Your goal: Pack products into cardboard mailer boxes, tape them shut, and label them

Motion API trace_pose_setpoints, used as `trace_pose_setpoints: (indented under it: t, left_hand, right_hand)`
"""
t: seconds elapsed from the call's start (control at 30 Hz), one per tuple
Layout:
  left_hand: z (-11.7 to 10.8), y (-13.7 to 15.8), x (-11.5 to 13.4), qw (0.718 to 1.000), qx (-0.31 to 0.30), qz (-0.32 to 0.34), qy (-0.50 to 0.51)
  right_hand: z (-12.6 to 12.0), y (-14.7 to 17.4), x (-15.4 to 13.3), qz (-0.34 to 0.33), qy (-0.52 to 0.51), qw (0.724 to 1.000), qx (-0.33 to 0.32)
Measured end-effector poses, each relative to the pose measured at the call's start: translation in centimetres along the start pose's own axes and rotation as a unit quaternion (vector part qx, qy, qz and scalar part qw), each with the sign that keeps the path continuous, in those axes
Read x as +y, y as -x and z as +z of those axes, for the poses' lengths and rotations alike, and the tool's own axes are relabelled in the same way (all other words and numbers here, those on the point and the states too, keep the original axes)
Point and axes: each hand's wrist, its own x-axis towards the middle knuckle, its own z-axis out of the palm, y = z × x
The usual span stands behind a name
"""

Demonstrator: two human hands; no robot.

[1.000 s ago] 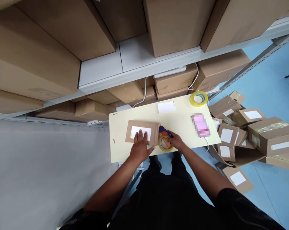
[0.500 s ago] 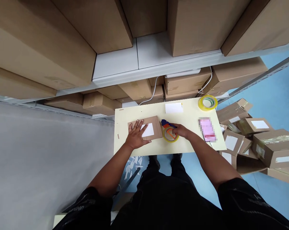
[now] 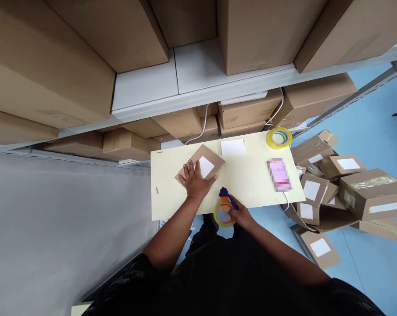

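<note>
A flat brown cardboard box [image 3: 214,156] with a white label [image 3: 205,166] lies turned at an angle on the cream tabletop [image 3: 251,175]. My left hand [image 3: 197,181] rests on it with the fingers spread, partly covering the label. In my right hand [image 3: 241,213] is a tape dispenser [image 3: 225,207], blue and orange with a yellow-edged roll. The fingers wrap its handle, and it hangs over the near edge of the tabletop, apart from the box.
A roll of tape [image 3: 279,138] and a blurred pink phone [image 3: 280,175] lie on the right side, white paper [image 3: 233,147] at the back. Cartons [image 3: 372,193] pile up on the floor to the right. A shelf [image 3: 201,85] with large boxes overhangs the far side.
The box has turned, its right end swinging away from me, with my left hand still on it. My right hand has drawn the tape dispenser back toward me, off the box's end.
</note>
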Motion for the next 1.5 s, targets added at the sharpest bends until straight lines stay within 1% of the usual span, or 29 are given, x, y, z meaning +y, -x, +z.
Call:
trace_pose_setpoints:
  t: [0.07, 0.13, 0.2, 0.27, 0.33, 0.4, 0.47, 0.53, 0.57, 0.63, 0.7, 0.73, 0.77, 0.83, 0.9, 0.97, 1.0, 1.07, 1.17, 1.27, 1.33, 1.4, 1.47, 1.5]
  left_hand:
    - [-0.7, -0.1, 0.2, 1.000, -0.007, 0.001, -0.010]
    - [-1.8, -0.4, -0.2, 0.999, -0.021, 0.017, -0.025]
    - [-3.2, -0.7, -0.9, 0.997, -0.046, 0.042, -0.037]
    - [-4.3, -0.9, -1.9, 0.995, -0.067, 0.057, -0.042]
    - [-4.9, -0.6, -3.2, 0.994, -0.076, 0.062, -0.040]
    - [-5.3, 0.2, -4.6, 0.994, -0.079, 0.063, -0.037]
    - [-5.5, 1.3, -6.0, 0.993, -0.094, 0.060, -0.039]
    - [-5.6, 2.3, -7.4, 0.990, -0.113, 0.069, -0.052]
    - [-5.6, 2.6, -8.0, 0.987, -0.115, 0.090, -0.065]
    - [-5.5, 2.7, -9.0, 0.973, -0.107, 0.179, -0.096]
    - [-5.1, 2.3, -9.7, 0.948, -0.102, 0.278, -0.119]
    - [-4.8, 1.9, -10.0, 0.936, -0.107, 0.311, -0.124]
    - [-4.5, 1.6, -10.1, 0.929, -0.113, 0.328, -0.125]
    - [-3.9, 1.1, -10.3, 0.930, -0.118, 0.326, -0.120]
    - [-3.4, 1.0, -10.4, 0.936, -0.115, 0.314, -0.111]
    - [-3.1, 1.0, -10.4, 0.940, -0.110, 0.308, -0.100]
    - [-3.0, 1.1, -10.4, 0.941, -0.107, 0.308, -0.096]
    - [-2.9, 1.3, -10.4, 0.941, -0.099, 0.310, -0.089]
    - [-2.6, 1.4, -10.0, 0.945, -0.081, 0.305, -0.082]
    - [-2.0, 1.6, -8.6, 0.960, -0.060, 0.265, -0.072]
    - [-1.3, 1.7, -7.1, 0.971, -0.045, 0.223, -0.066]
    - [-0.5, 2.0, -5.2, 0.980, -0.032, 0.188, -0.061]
    - [0.0, 2.3, -3.4, 0.985, -0.027, 0.163, -0.059]
    - [0.1, 2.5, -2.8, 0.986, -0.030, 0.152, -0.059]
  right_hand:
    - [1.9, -1.6, -0.7, -0.005, -0.018, 1.000, -0.005]
    - [3.1, -3.2, -1.3, -0.007, -0.022, 1.000, -0.012]
    - [3.7, -4.3, -1.8, -0.006, -0.022, 1.000, -0.018]
    - [3.6, -5.1, -2.4, -0.003, -0.026, 0.999, -0.023]
    - [3.0, -5.8, -3.4, 0.008, -0.025, 0.999, -0.025]
    - [1.8, -6.7, -5.0, 0.021, -0.017, 0.999, -0.031]
    - [0.1, -8.1, -7.5, 0.030, -0.002, 0.998, -0.052]
    - [-1.6, -9.8, -10.5, 0.041, 0.045, 0.994, -0.088]
    - [-2.2, -10.6, -12.1, 0.036, 0.082, 0.991, -0.104]
    - [-3.0, -12.0, -15.1, 0.022, 0.168, 0.978, -0.124]
    - [-3.0, -12.8, -17.5, 0.015, 0.250, 0.958, -0.142]
    - [-2.9, -12.9, -18.4, 0.011, 0.277, 0.949, -0.149]
    - [-2.8, -12.9, -19.0, 0.009, 0.294, 0.943, -0.157]
    - [-2.7, -12.5, -19.3, 0.017, 0.299, 0.939, -0.171]
    - [-3.0, -11.9, -18.7, 0.029, 0.265, 0.947, -0.181]
    - [-3.9, -10.9, -17.6, 0.035, 0.208, 0.960, -0.185]
    - [-4.5, -10.3, -16.9, 0.035, 0.181, 0.966, -0.179]
    - [-5.8, -8.8, -15.4, 0.036, 0.162, 0.974, -0.156]
    - [-7.8, -5.6, -12.5, 0.053, 0.156, 0.979, -0.123]
    - [-8.6, -1.6, -8.3, 0.066, 0.099, 0.988, -0.101]
    - [-7.9, 0.8, -5.4, 0.067, 0.059, 0.991, -0.095]
    - [-6.3, 2.2, -2.8, 0.048, 0.007, 0.996, -0.069]
    - [-3.9, 2.4, -1.2, 0.021, -0.002, 1.000, -0.018]
    - [-2.7, 2.1, -0.7, 0.009, 0.006, 1.000, -0.007]
